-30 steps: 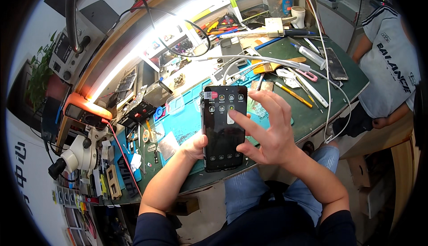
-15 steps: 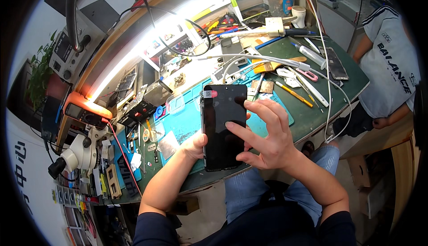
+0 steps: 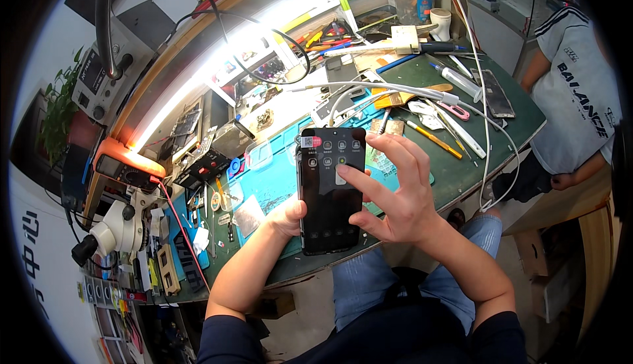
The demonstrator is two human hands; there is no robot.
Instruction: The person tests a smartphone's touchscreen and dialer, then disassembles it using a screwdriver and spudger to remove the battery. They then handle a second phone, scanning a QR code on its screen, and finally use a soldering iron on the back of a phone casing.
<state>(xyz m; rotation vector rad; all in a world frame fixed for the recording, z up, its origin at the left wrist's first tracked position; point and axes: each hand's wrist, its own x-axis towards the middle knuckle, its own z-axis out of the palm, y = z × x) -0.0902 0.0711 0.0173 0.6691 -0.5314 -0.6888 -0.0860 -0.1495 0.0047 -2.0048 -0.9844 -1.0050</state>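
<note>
A black smartphone (image 3: 326, 209) is held upright over the front of the bench, its screen showing rows of small icons and a sticker at its upper left corner. My left hand (image 3: 287, 216) grips it by the left edge, thumb at the side, the other fingers mostly hidden behind. My right hand (image 3: 402, 196) is over the phone's right side with its fingers spread. Its index fingertip is at the screen's upper part, on or just above an icon; another finger reaches near the top right corner.
Behind the phone lies a blue work mat (image 3: 270, 182) on the green bench. Brush, syringe (image 3: 458, 82), yellow pen (image 3: 434, 139) and white cables crowd the right. An orange multimeter (image 3: 128, 163) and a microscope (image 3: 112, 232) stand left. A person in a grey shirt (image 3: 577, 93) stands right.
The dark screen now shows icons. My right index finger has moved slightly up the screen. My left hand keeps its hold on the phone.
</note>
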